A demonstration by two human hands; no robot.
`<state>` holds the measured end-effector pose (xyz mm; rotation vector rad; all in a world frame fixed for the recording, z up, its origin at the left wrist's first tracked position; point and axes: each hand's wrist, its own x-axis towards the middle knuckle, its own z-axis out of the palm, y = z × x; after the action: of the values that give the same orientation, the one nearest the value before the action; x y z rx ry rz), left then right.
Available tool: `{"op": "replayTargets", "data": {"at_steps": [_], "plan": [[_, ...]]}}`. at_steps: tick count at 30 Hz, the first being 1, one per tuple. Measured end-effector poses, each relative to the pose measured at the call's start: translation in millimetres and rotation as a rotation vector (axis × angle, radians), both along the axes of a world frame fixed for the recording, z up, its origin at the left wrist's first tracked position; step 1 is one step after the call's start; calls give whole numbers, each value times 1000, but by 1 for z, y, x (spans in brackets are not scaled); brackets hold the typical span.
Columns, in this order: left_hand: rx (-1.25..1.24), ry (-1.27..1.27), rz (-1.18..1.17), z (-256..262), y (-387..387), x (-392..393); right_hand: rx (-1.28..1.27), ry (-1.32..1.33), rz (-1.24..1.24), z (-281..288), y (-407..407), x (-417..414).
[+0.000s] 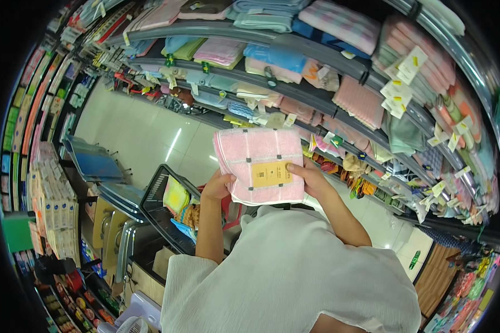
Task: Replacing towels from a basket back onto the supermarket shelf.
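Observation:
A folded pink towel (264, 145) with white lines and small dark squares is held up in front of my body. My left hand (217, 186) grips its left edge, thumb on top. On the right edge, my right hand (313, 178) pinches the towel, its thumb touching a tan cardboard label (271, 174) that bears writing and a printed code. The fingers of both hands are partly hidden under the cloth. To the left of my left forearm stands a black plastic basket (150, 195) holding a yellow-green item (176, 196) and a brown patterned cloth (190, 215).
Shelves (250, 81) stacked with folded towels curve across the top and right, many with hanging tags. Glossy floor tiles (137, 137) run along the aisle. At left stand folded tables or stools (96, 160), stacked boxes (56, 208) and a lilac plastic item (143, 310).

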<state>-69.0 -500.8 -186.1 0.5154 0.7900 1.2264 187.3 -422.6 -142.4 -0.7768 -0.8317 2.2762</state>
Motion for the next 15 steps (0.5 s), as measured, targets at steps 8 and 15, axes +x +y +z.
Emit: {"op": "replayTargets", "data": {"at_steps": [8, 15], "plan": [[-1, -8, 83, 21, -8, 23, 75, -66, -51, 25, -3, 13], [31, -9, 158, 28, -30, 44, 96, -49, -36, 29, 2, 16]]}}
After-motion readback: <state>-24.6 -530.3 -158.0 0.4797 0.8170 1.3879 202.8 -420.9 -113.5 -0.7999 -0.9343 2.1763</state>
